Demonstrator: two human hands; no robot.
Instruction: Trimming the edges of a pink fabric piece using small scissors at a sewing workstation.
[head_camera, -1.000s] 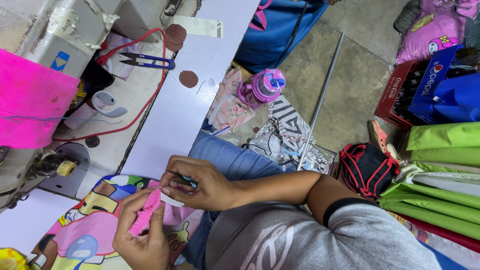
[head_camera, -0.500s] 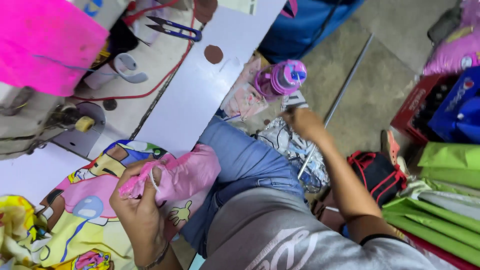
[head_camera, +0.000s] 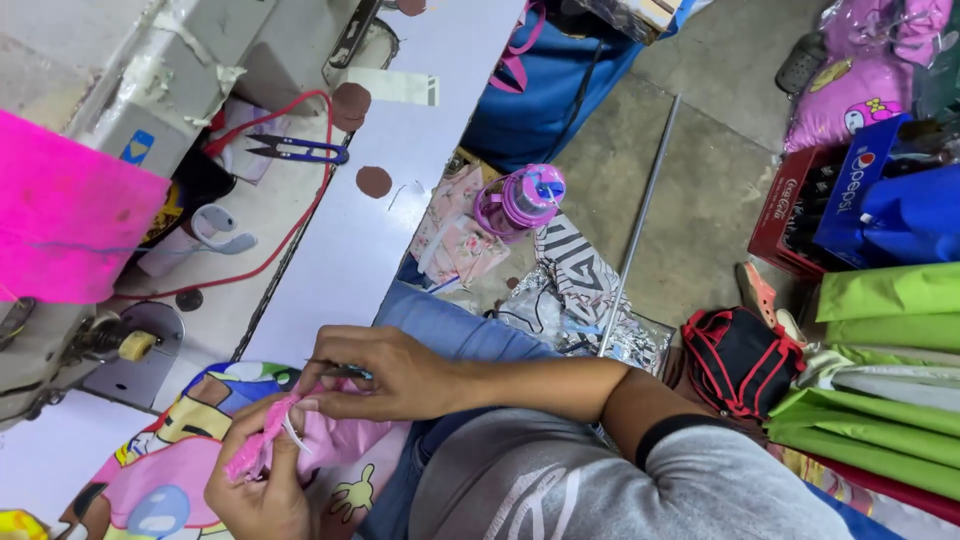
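Observation:
My left hand (head_camera: 262, 490) pinches a folded strip of pink fabric (head_camera: 250, 455) at the bottom of the view, over a colourful cartoon-print cloth (head_camera: 165, 480) on the white table. My right hand (head_camera: 395, 375) comes in from the right and meets it, holding small thread snips (head_camera: 338, 369) with the tips at the pink fabric. A white thread or strip loops between the two hands. My jeans-clad knee (head_camera: 450, 325) is just behind the right hand.
A grey sewing machine (head_camera: 150, 90) with a bright pink cloth (head_camera: 60, 210) draped on it stands at the left, with purple-handled snips (head_camera: 295, 150) beside it. On the floor are a pink bottle (head_camera: 525, 200), a metal rod (head_camera: 640, 220), a red crate (head_camera: 795, 215), a black-red bag (head_camera: 740, 360) and green fabric rolls (head_camera: 880, 400).
Half a second ago my right arm was stretched out toward the floor by the bottle. It has come back to the pink fabric, with the snips in it. The left hand kept the fabric.

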